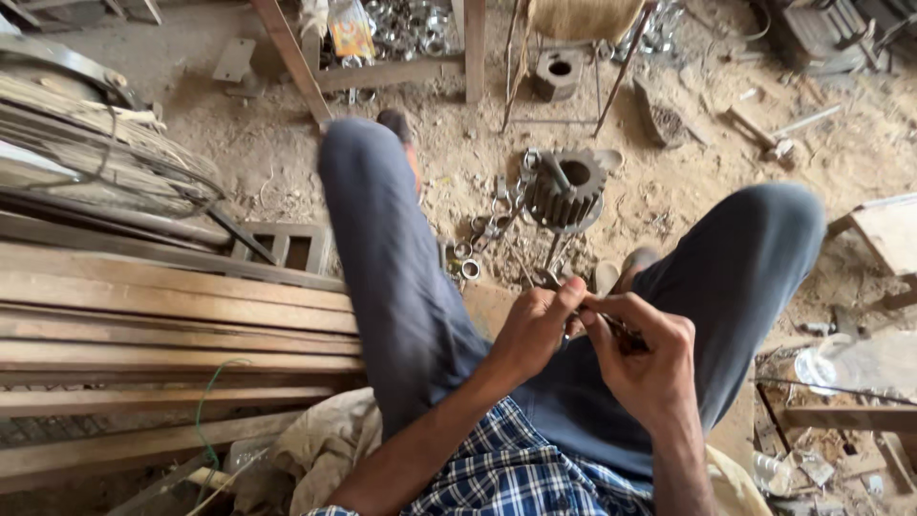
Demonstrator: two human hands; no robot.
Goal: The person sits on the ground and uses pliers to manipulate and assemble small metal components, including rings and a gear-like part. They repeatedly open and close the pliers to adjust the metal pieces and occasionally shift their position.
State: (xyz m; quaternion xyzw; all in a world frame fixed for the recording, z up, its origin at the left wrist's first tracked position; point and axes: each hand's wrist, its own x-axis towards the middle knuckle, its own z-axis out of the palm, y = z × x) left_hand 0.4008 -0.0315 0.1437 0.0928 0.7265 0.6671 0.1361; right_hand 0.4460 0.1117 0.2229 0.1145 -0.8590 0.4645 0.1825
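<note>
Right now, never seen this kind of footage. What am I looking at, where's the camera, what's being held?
No machine here: a seated person works with bare hands, and one camera on their head looks down over their knees. The left hand and right hand meet over the lap, pinching a small dark metal piece; what it is cannot be told. On the sandy floor ahead stands a large toothed gear with loose metal rings beside it. Wooden planks are stacked to the left.

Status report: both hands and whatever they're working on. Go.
Left hand and right hand together over the lap, pinching a small metal piece; detail too small to tell. Gear wheel and loose metal rings on the dirt ahead, untouched.
</note>
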